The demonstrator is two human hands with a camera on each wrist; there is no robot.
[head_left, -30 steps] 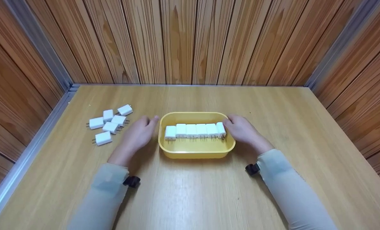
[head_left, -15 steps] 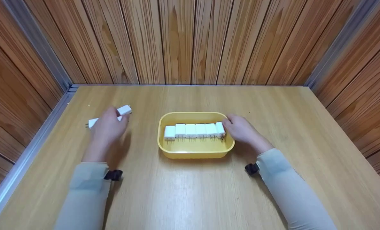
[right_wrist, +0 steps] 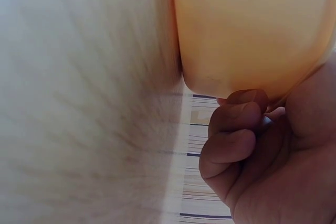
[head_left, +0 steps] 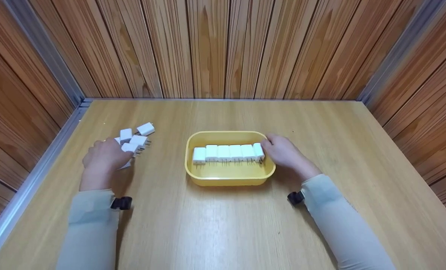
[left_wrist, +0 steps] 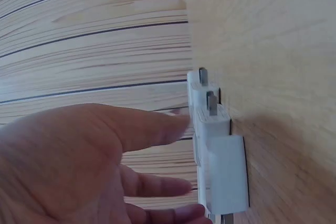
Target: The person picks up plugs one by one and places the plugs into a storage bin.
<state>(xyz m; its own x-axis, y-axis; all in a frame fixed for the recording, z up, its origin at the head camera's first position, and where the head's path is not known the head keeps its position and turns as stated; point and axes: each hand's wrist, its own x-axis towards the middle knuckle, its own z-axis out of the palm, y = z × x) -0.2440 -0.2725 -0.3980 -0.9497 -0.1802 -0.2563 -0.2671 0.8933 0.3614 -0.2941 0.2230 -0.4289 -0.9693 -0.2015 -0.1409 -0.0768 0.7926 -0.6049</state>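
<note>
My left hand (head_left: 104, 155) is over the left side of a loose group of white plug-in chargers (head_left: 146, 129) and hides part of it. In the left wrist view, the thumb and fingers reach out apart beside a charger (left_wrist: 228, 174), with nothing seen gripped between them. A yellow plastic tub (head_left: 230, 182) stands in the middle of the table. Inside it is a row of white chargers (head_left: 224, 153), prongs toward me. My right hand (head_left: 284, 152) grips the tub's right end, thumb over the rim; its curled fingers show against the tub's outer wall in the right wrist view.
The wooden table (head_left: 223, 225) is bordered by a wood-panelled back wall (head_left: 215, 48) and side walls. Metal strips run along the corners. A dark wrist strap piece (head_left: 121, 203) sticks out from the left sleeve.
My left hand has moved left from beside the tub to the loose chargers, sweeping over them to their left side. The right hand and tub have stayed in place.
</note>
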